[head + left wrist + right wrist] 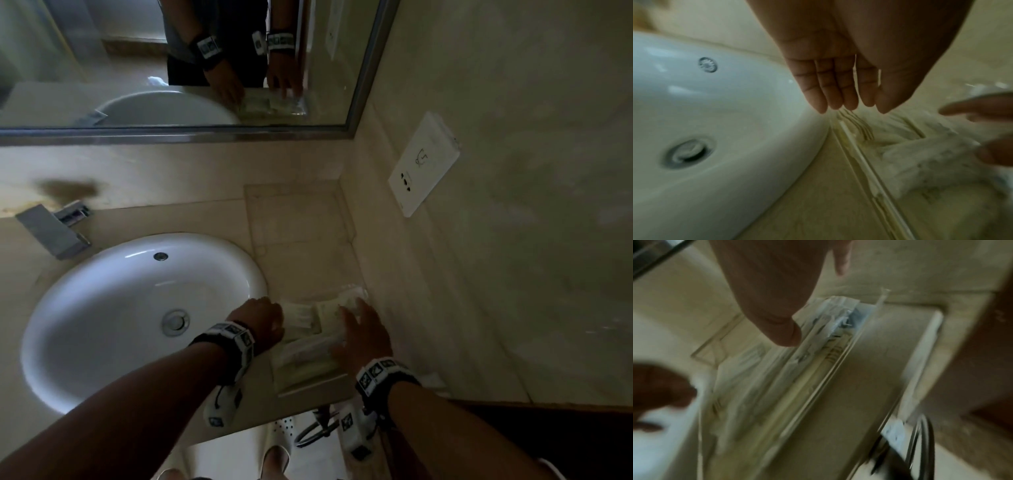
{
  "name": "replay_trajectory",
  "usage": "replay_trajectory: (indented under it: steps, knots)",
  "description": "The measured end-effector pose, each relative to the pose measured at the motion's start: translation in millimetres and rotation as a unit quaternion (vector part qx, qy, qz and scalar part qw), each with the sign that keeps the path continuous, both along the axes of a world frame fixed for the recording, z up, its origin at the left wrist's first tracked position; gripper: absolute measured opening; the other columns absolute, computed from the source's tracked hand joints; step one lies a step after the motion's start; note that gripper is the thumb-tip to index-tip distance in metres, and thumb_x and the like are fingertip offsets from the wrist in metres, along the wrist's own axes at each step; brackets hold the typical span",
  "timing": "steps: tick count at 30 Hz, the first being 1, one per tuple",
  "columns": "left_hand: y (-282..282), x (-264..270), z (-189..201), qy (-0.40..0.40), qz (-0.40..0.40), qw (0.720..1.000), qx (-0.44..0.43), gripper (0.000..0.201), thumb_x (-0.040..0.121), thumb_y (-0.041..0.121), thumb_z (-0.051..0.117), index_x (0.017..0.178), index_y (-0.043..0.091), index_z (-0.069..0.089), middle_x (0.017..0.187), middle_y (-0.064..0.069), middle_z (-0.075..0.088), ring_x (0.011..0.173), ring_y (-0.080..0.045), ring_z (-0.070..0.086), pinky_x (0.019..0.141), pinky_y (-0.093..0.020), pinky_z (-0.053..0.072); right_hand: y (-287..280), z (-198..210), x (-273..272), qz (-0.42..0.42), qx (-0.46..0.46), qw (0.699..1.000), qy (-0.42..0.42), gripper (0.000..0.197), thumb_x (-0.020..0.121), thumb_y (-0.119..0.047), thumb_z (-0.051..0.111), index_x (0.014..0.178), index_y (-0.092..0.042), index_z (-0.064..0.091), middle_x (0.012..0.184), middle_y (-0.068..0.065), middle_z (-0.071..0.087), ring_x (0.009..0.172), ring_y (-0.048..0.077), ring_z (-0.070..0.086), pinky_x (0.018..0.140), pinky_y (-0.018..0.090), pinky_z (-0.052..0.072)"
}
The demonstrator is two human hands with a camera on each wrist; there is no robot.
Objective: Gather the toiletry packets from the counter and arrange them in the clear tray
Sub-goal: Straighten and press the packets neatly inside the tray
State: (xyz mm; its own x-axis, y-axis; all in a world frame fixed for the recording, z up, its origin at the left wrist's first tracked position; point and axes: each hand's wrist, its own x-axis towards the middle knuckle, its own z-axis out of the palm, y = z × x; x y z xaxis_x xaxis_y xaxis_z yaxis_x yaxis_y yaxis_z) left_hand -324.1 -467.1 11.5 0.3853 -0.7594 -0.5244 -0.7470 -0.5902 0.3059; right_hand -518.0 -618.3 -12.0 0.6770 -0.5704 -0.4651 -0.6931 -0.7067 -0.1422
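Several white toiletry packets (308, 322) (920, 154) (756, 378) lie heaped in the clear tray (308, 385) on the counter, right of the sink. In the left wrist view the tray's thin clear wall (859, 162) runs beside the basin. In the right wrist view a long clear wall (828, 369) borders the packets. My left hand (270, 318) (842, 104) hangs with straight fingers over the tray's left edge and holds nothing. My right hand (359, 329) lies with spread fingers on the right side of the heap, its thumb (781, 331) over a packet. The wrist views are blurred.
The white sink (137, 308) and chrome faucet (51, 233) are to the left. A second clear rectangular outline (294, 219) lies behind the tray, near the mirror (171, 68). On the right wall is a white socket (424, 164). Below the counter edge hangs a towel ring (315, 431).
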Motion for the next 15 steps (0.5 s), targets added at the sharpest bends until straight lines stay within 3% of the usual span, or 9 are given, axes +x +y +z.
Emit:
replay_trajectory:
  steps: [3,6,11,15]
  knots:
    - [-8.8,-15.8,-4.6,-0.029,-0.114,0.992,-0.036,0.049,0.086,0.045,0.055,0.131,0.026,0.048,0.14,-0.003,0.041,0.128,-0.026,0.039,0.103,-0.043,0.044,-6.8,-8.9,4.1,0.105,-0.001,0.994,0.004,0.085,0.088,-0.058,0.054,0.156,-0.032,0.01,0.165,0.001,-0.012,0.152,0.026,-0.005,0.121,0.041,0.013]
    - [-20.2,-33.3,-6.3,-0.08,-0.196,0.976,-0.057,0.061,0.084,0.045,0.059,0.138,0.024,0.039,0.152,-0.004,0.026,0.139,-0.03,0.025,0.107,-0.048,0.038,-13.8,-20.9,6.0,0.139,-0.005,0.99,0.021,0.091,0.086,-0.068,0.05,0.157,-0.034,0.003,0.165,0.0,-0.016,0.152,0.026,-0.009,0.121,0.044,0.009]
    - [-21.8,-40.4,-22.2,-0.099,-0.194,0.976,-0.024,0.065,0.086,0.047,0.054,0.143,0.028,0.03,0.156,-0.003,0.019,0.142,-0.03,0.02,0.109,-0.049,0.032,-17.7,-39.6,5.1,0.161,-0.03,0.986,0.007,0.095,0.08,-0.075,0.048,0.155,-0.038,0.004,0.166,0.003,-0.005,0.152,0.03,0.0,0.119,0.05,0.015]
    - [-13.5,-44.5,-34.0,-0.107,-0.175,0.979,0.004,0.065,0.089,0.051,0.047,0.145,0.026,0.027,0.153,-0.007,0.023,0.133,-0.033,0.031,0.102,-0.047,0.037,-17.0,-46.9,-0.9,0.156,-0.025,0.987,-0.029,0.094,0.08,-0.074,0.049,0.154,-0.037,0.005,0.165,0.004,0.001,0.151,0.03,0.004,0.119,0.048,0.014]
